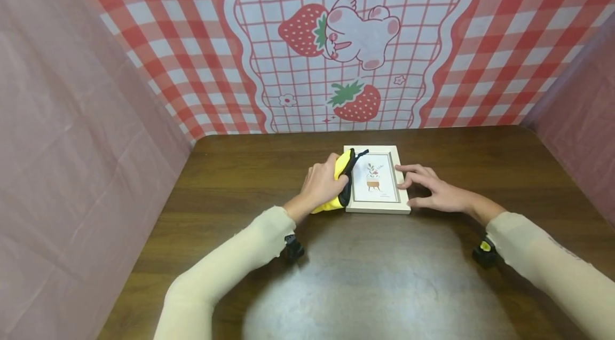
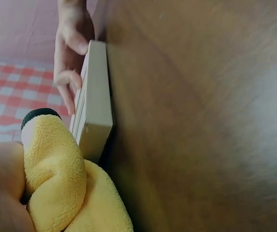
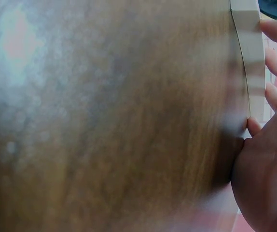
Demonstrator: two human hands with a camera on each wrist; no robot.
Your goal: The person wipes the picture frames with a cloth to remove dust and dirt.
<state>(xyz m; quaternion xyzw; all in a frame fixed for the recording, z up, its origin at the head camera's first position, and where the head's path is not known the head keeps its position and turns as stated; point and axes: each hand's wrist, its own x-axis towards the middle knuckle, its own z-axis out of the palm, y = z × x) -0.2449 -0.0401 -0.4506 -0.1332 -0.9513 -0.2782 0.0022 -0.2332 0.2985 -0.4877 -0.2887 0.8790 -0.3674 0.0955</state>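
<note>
A cream picture frame [image 1: 379,206] lies on the brown wooden table, its print showing a potted plant. My left hand [image 1: 323,186] grips a bunched yellow cloth [image 1: 331,205] with black edging at the frame's left side, and the cloth overlaps that border. In the left wrist view the fluffy yellow cloth [image 2: 56,174] is folded beside the frame's thick edge [image 2: 97,92]. My right hand [image 1: 439,194] rests its fingertips along the frame's right border, with the thumb at the near right corner. In the right wrist view, fingers [image 3: 276,63] touch the cream border [image 3: 252,58].
The wooden table [image 1: 375,276] extends toward me, with a bright reflection on it. A red checked strawberry cloth [image 1: 336,41] hangs behind its far edge. Pink fabric [image 1: 72,142] hangs at the left, and more pink fabric [image 1: 576,100] at the right.
</note>
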